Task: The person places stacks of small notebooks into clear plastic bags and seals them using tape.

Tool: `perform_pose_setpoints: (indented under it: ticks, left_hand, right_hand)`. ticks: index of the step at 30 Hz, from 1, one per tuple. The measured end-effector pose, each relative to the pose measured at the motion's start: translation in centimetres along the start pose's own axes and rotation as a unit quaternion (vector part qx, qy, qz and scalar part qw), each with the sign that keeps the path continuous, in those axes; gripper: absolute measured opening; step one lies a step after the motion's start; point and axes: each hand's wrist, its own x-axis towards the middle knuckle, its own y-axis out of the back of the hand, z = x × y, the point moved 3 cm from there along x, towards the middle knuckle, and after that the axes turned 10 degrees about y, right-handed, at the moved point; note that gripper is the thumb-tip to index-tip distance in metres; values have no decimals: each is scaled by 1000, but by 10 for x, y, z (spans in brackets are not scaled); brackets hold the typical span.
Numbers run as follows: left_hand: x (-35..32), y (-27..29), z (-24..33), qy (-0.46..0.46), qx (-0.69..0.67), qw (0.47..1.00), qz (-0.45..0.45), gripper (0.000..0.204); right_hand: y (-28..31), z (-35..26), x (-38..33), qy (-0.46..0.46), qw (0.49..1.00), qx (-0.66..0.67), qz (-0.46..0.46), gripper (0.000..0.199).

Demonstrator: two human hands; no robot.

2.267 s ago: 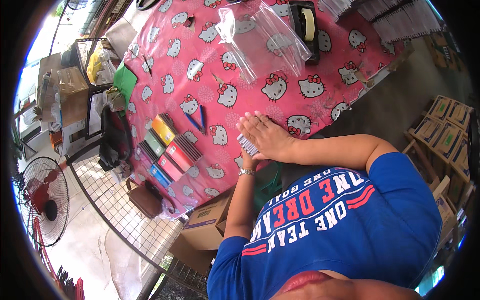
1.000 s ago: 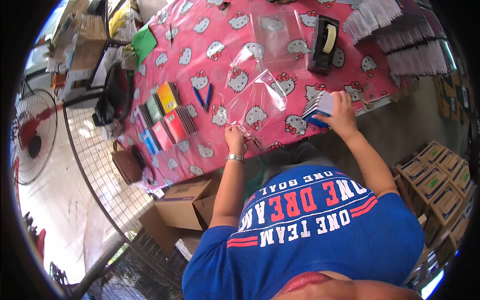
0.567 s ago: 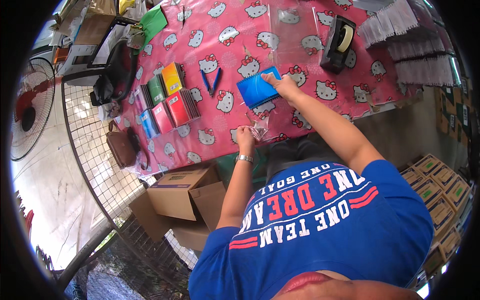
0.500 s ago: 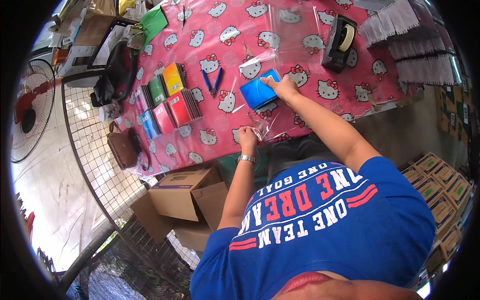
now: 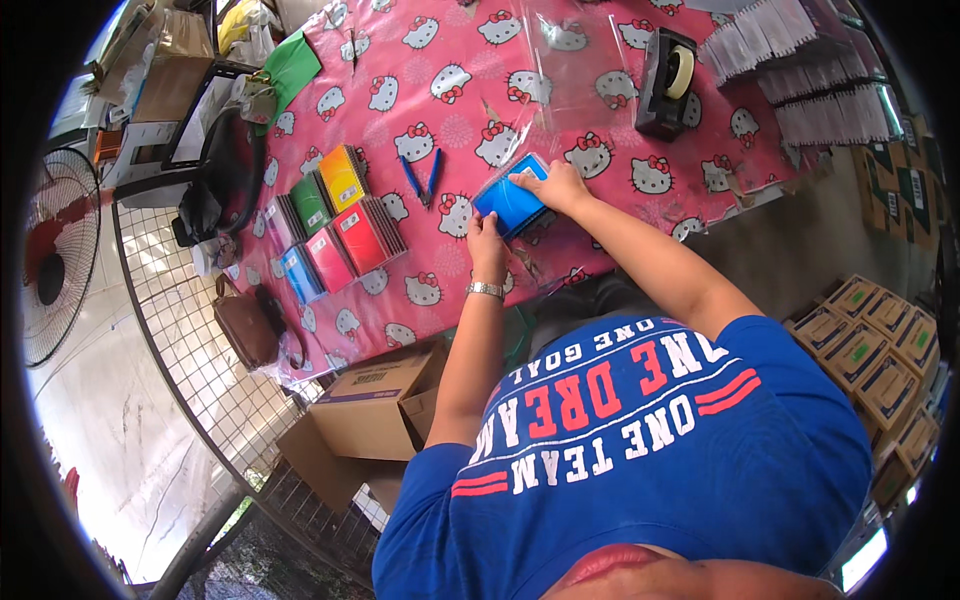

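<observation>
A blue spiral notebook point(image 5: 512, 203), perhaps a small stack of them, lies tilted on the pink table near its front edge. My right hand point(image 5: 560, 187) grips its right end, with the thumb over the cover. At the lower left corner, my left hand point(image 5: 486, 240) holds the edge between thumb and fingers. Blue-handled pliers or nippers point(image 5: 421, 180) rest with their handles spread, left of the notebook. Farther left stand several piles of small spiral notebooks, among them yellow point(image 5: 342, 178), green point(image 5: 311, 204), red point(image 5: 362, 236), pink point(image 5: 330, 238) and light blue point(image 5: 300, 272).
A black tape dispenser point(image 5: 664, 85) stands at the back right, beside clear plastic sheets point(image 5: 580, 70). Bundles of wire-bound items point(image 5: 835, 110) fill the far right corner. A brown pouch point(image 5: 245, 325) sits at the left edge; an open cardboard box point(image 5: 370, 395) is below.
My left hand has moved up from the crumpled clear plastic near the table edge to the blue notebook's corner. My right hand stays on the notebook. The whole view has shifted slightly.
</observation>
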Motion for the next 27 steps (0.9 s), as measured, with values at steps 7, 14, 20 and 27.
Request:
perform_pose_setpoints:
  ticks: [7,14,20,27]
  left_hand:
    - [20,3,-4,83,103,990,-42,27]
    - [6,0,0,93,52,994,-3,20]
    - [9,8,-2,93,112,988,-52,19]
    - [6,9,-1,-66,126,988,-62,31]
  right_hand:
    - [29,21,18,97,994,50,-28,91]
    - [0,28,13,133,985,107,-31,56]
    - [-15,34,10,181,983,16,-17,55]
    - [-5,30,-8,252,952,-1,177,62]
